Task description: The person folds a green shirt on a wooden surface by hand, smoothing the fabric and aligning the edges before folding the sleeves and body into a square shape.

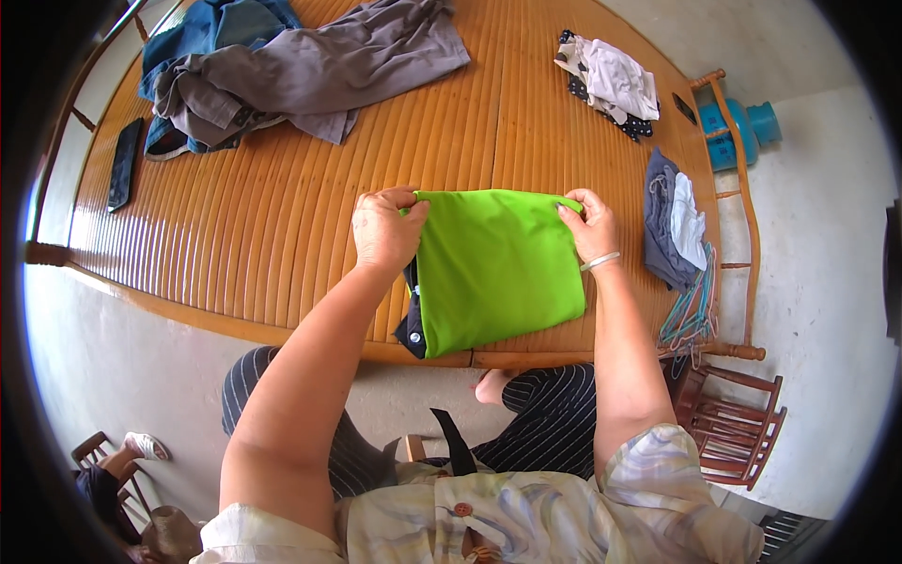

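A bright green folded garment (498,268) lies at the front edge of the slatted bamboo table (282,254). My left hand (387,224) pinches its far left corner. At the far right corner, my right hand (590,226) grips the cloth between thumb and fingers; a pale bangle circles that wrist. Along the garment's left side a dark part with a round white snap or button (414,336) sticks out from under the green cloth. The underside of the bundle is hidden.
Grey trousers (319,70) and blue denim (202,38) lie heaped at the far left, near a black flat object (124,164). Light clothes (615,80) and a grey-and-white pile (665,221) lie to the right, with hangers (692,305) below. A wooden chair (728,418) stands beyond.
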The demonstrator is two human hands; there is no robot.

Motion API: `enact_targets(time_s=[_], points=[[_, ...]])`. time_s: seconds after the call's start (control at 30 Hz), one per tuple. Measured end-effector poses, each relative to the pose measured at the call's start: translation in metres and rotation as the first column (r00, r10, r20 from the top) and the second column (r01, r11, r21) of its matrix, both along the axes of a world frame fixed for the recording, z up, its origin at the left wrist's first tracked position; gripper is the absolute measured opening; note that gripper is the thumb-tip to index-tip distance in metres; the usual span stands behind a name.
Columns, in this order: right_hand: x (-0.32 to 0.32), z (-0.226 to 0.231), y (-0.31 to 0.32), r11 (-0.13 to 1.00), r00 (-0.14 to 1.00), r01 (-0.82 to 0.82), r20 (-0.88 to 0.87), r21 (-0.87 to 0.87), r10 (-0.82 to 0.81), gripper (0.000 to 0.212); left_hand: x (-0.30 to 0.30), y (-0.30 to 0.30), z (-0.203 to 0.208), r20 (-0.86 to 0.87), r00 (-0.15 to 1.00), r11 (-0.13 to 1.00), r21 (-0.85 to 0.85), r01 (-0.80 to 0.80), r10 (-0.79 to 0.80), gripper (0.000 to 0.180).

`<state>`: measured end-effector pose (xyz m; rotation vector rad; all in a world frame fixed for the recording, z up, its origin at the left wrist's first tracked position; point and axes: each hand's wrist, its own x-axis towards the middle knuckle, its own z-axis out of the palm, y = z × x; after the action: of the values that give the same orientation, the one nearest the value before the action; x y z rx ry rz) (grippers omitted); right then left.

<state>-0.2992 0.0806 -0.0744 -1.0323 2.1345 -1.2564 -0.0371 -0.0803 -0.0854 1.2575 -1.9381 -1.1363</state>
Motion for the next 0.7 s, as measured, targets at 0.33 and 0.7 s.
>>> enact_targets(time_s=[0.33, 0.7], points=[[0.007, -0.022, -0.022, 0.982, 0.838, 0.154, -0.541, 0.108, -0.072, 0.021, -0.001, -0.005, 0.015, 0.108, 0.984, 0.891, 0.421, -0.172, 0.139, 0.023], [0.011, -0.021, -0.023, 0.972, 0.806, 0.201, -0.585, 0.122, -0.093, 0.025, 0.001, -0.01, 0.023, 0.12, 0.983, 0.902, 0.393, -0.177, 0.141, 0.025]])
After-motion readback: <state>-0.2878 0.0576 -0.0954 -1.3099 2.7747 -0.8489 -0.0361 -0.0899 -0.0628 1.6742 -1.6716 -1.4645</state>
